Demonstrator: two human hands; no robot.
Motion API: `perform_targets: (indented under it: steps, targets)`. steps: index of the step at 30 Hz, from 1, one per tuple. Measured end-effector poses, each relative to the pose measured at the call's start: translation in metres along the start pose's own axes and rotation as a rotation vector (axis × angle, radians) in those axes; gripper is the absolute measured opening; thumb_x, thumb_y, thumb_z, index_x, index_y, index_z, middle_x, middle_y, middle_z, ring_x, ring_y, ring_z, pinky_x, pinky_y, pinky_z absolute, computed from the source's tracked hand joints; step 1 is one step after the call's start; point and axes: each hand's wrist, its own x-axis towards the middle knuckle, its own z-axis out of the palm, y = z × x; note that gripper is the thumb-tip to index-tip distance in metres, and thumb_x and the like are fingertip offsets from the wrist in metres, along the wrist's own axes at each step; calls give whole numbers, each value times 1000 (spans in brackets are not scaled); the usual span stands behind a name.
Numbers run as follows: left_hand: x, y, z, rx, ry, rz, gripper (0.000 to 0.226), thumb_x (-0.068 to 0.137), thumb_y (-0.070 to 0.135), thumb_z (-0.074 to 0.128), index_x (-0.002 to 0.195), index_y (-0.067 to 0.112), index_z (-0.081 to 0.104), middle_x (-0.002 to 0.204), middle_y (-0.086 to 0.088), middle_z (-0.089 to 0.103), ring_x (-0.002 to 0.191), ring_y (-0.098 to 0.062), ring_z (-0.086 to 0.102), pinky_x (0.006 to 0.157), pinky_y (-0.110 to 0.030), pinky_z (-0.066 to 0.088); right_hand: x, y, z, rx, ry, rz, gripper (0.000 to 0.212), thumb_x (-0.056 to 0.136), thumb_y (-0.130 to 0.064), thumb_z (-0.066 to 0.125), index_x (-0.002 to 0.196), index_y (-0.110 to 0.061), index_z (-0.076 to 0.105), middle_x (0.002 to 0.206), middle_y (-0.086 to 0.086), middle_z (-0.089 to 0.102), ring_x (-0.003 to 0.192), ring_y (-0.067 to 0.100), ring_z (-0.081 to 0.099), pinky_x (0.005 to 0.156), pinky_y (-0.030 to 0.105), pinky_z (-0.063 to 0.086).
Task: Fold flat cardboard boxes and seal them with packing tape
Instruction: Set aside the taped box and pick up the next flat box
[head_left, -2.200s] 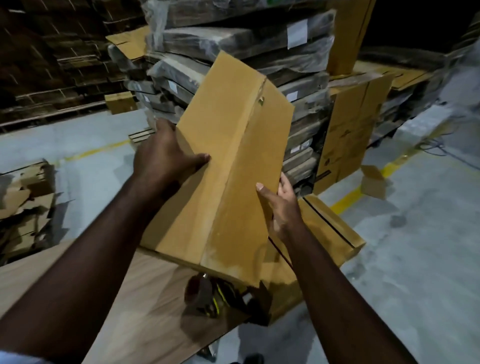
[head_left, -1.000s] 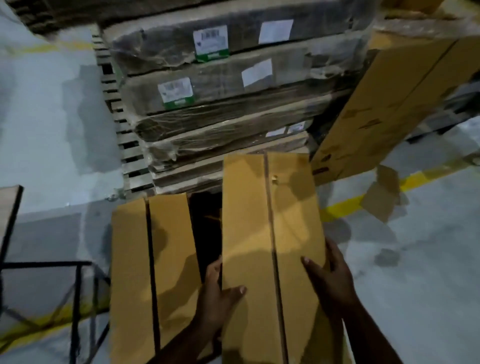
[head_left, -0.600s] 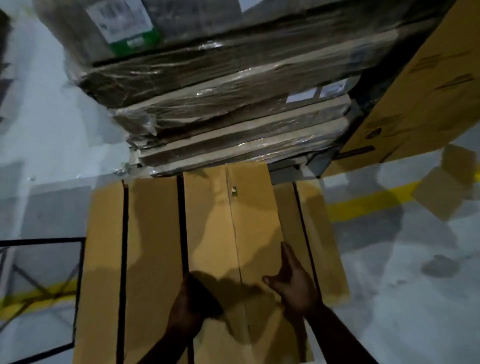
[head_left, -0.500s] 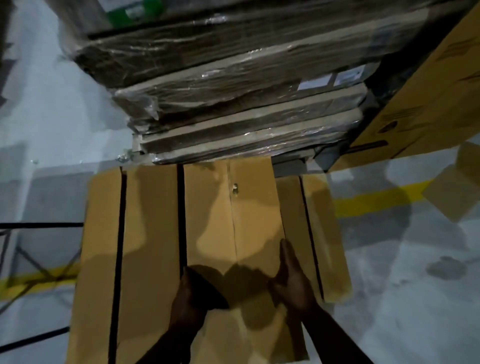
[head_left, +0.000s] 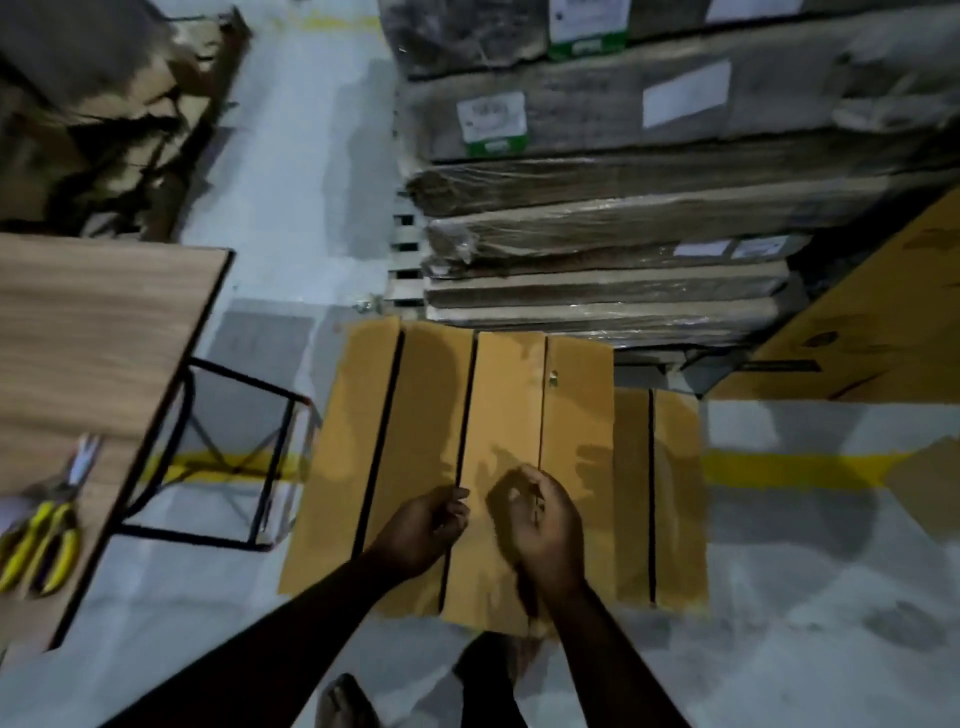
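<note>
Now both hands (head_left: 483, 525) meet the box's (head_left: 524, 415) near left edge.

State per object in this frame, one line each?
middle box: folded shut, no black tape on its seam, set among the others on the floor
taped boxes: closed, black tape along seams
left hand: fingers curled at the middle box's edge
right hand: loosely curled, above the box
scissors: lying on table

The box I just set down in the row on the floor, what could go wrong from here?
The middle box stands tight between its neighbours, and the left hand rests at its edge; pulling away carelessly might drag it out of line. A bare foot is close below the row, so a tipping box could land on it.
</note>
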Motion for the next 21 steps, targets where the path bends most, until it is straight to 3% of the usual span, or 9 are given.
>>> perform_targets:
  steps: [2,6,10,13,15,18,21]
  targets:
    - [-25,6,-27,-3,42,43,28,100,6,64,125,18,63,106,3,73,101,1,67,92,-25,51,-18,-44,13,43,-21,-35,28,104,-26,62,132,-26,66,128,-12,69,116,6,64,97,27,54]
    - [-81,-3,-89,-33,152,135,29,99,32,63,122,16,70,113,5,74,106,-4,68,91,-25,53,-57,-121,58,69,-45,-125,18,106,-24,61,121,-24,71,111,-12,71,100,5,66,85,28,55]
    - [-149,-46,-150,-109,305,230,15,102,23,66,116,25,68,103,14,74,97,4,70,84,-25,55,-117,-184,131,80,-47,-219,10,104,-23,64,108,-25,73,95,-19,69,89,-4,64,77,24,53]
    - [-209,-89,-195,-196,352,294,16,102,13,66,112,23,73,92,16,76,87,-3,72,78,-34,60,-178,-226,197,132,-64,-228,10,104,-32,63,104,-29,73,92,-12,70,88,7,67,77,34,56]
    - [-257,-121,-227,-199,360,349,17,100,7,66,110,18,75,96,21,75,89,0,71,82,-25,58,-219,-248,243,165,-79,-220,10,104,-37,62,101,-33,71,91,-9,71,87,13,69,77,41,58]
    - [-336,-176,-276,-185,385,299,20,92,23,65,110,27,73,96,19,77,87,3,70,79,-23,56,-268,-282,309,176,-96,-221,11,104,-25,65,102,-21,74,93,-11,73,89,10,69,82,37,57]
    - [-390,-236,-321,-109,339,188,20,92,26,69,111,26,70,88,3,79,78,-5,72,71,-36,59,-296,-320,370,196,-129,-207,9,102,-19,67,100,-16,75,91,-7,74,87,14,71,79,34,56]
